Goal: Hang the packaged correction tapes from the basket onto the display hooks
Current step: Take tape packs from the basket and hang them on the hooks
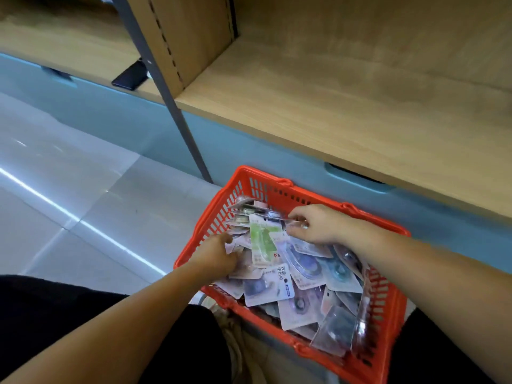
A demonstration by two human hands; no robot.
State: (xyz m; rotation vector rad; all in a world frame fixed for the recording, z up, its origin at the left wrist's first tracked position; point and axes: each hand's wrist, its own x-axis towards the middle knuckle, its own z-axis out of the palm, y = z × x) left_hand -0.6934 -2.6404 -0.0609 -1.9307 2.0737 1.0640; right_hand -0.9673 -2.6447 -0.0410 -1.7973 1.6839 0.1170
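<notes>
Basket [263, 177] on the floor, correction tapes [277, 286] heaped loose inside | our left hand [219, 256] is buried in the heap, hold unclear | our right hand [318, 224] pinches a packet [293, 253] by its top | risk: overlapping cards snag, so neighbours drag out and spill

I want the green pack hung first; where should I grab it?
Pinch the green pack by its top card edge, coming from above at the basket's far side. It lies face up on the pile with that end bare; its lower end looks partly overlapped by others.
</notes>
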